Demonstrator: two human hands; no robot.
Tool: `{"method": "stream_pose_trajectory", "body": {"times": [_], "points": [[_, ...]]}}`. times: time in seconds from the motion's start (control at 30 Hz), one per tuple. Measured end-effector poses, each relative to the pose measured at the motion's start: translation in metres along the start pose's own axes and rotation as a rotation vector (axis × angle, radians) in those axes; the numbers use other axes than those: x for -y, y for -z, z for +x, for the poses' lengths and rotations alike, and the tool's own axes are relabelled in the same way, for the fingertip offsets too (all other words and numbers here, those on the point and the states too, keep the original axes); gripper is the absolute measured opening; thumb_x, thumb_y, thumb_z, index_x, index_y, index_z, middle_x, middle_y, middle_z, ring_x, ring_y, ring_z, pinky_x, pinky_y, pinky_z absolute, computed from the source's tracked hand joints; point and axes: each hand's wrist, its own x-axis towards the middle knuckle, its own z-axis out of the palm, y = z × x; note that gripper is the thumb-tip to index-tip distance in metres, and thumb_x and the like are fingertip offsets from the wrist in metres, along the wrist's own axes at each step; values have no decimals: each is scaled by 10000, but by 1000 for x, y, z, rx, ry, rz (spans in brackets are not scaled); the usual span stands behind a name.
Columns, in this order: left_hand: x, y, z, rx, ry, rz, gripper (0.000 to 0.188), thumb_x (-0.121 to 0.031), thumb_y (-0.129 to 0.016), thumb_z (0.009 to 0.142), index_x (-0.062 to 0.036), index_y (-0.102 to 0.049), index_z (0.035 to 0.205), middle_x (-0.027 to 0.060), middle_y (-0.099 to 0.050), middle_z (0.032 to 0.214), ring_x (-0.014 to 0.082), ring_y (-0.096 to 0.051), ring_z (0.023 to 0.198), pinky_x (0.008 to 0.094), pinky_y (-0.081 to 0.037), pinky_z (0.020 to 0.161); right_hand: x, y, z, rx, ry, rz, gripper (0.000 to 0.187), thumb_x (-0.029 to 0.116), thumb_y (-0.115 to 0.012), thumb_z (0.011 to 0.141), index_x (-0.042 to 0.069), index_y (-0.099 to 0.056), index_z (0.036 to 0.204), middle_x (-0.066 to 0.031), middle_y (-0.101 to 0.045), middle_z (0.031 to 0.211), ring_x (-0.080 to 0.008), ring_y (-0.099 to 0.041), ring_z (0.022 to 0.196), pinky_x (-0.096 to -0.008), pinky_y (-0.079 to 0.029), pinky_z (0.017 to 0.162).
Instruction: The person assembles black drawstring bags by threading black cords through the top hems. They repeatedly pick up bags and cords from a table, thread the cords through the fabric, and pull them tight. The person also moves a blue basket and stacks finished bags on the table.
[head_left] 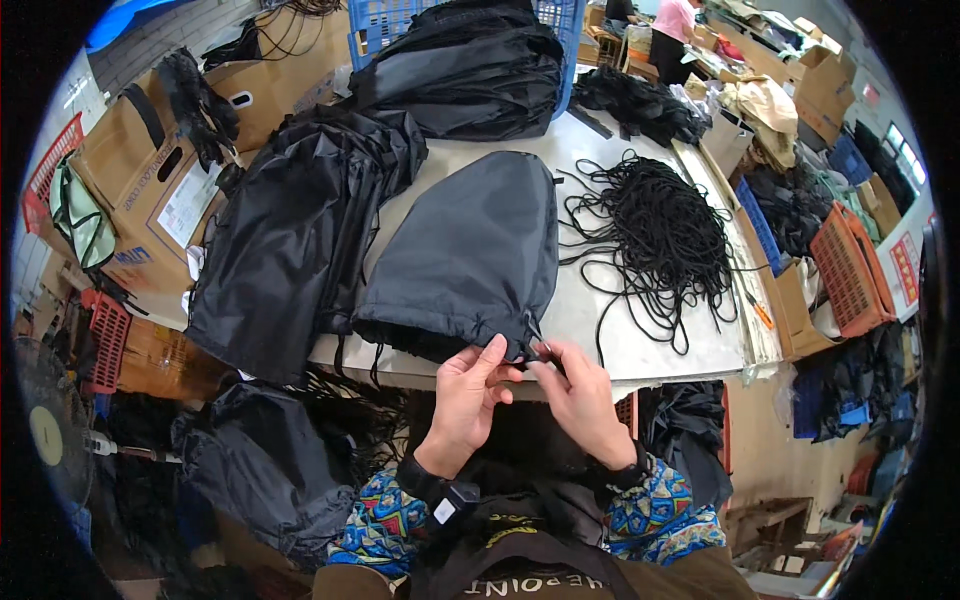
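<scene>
Black bag stack (pixel 290 230): along the tabletop (pixel 640 360)'s left edge, seemingly kept aside to leave working room.
Dark drawstring bag (pixel 470 240): 1 piece, lying flat, mouth at the near edge, likely turned so 2 hands reach its hem.
Left hand (pixel 465 395): grip pinching the mouth's right corner, apparently to steady it.
Right hand (pixel 580 400): just beside that corner, fingers blurred; cannot tell whether its grip is closed on anything.
Black cord tangle (pixel 660 225): toward the right edge, probably there for easy reach.
</scene>
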Motion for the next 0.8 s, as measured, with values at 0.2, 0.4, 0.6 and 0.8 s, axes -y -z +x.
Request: {"method": "stream_pose_trajectory", "body": {"times": [0.2,0.4,0.6,0.8], "points": [[7,1,5,-71,-142,97,221,-221,-679,861,-29,-586,804,57,-619,732,144,-634,618,233,-502,444,22,36,-9,244,98,-395,136,65,-584,827,71,-566,962,-101,-511,695,-303,-570,631,-401,-439,498],[9,-4,-2,-94,-204,317,238,-200,-654,872,3,-566,785,63,-597,727,155,-620,619,259,-520,479,26,35,-11,314,141,-519,151,46,-558,788,85,-557,934,-80,-506,684,-278,-578,607,-390,-452,478],[22,1,4,-167,-289,221,225,-164,-646,877,22,-566,780,67,-592,713,155,-615,596,278,-529,488,25,19,-13,281,121,-614,152,70,-554,769,85,-530,918,-59,-527,724,-250,-598,643,-378,-472,481],[21,6,5,-124,-327,208,189,-118,-692,840,34,-597,780,68,-622,711,136,-617,608,262,-528,514,18,13,-9,251,99,-439,135,73,-556,795,64,-573,929,-105,-574,746,-294,-616,689,-396,-488,535]]}}
